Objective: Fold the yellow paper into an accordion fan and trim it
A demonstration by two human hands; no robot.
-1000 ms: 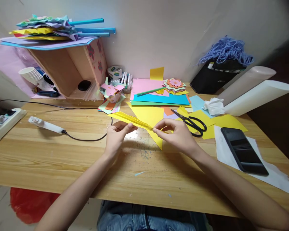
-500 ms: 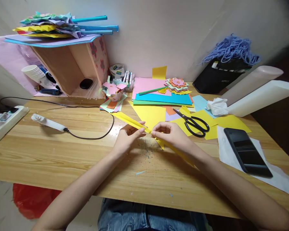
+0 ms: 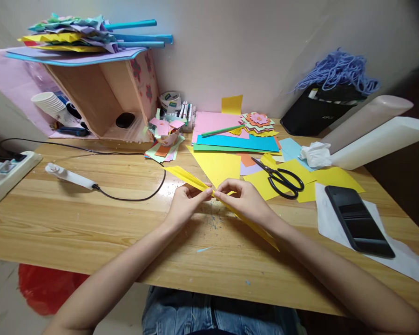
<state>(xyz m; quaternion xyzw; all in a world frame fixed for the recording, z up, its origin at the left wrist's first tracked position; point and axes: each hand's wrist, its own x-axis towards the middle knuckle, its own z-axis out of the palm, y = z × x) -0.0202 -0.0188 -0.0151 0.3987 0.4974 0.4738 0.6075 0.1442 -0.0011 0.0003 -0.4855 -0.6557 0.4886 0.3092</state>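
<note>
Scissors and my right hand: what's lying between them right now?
In the head view, yellow paper on the table shows between the right hand and the scissors, partly under the scissors.

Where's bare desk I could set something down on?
Best patch: front left, between the black cable, left forearm and near edge of the table. Between the forearms are small scraps and the held yellow paper. Crowded: beyond the right hand, with yellow sheets and scissors; far right, with a phone on white paper.
</note>
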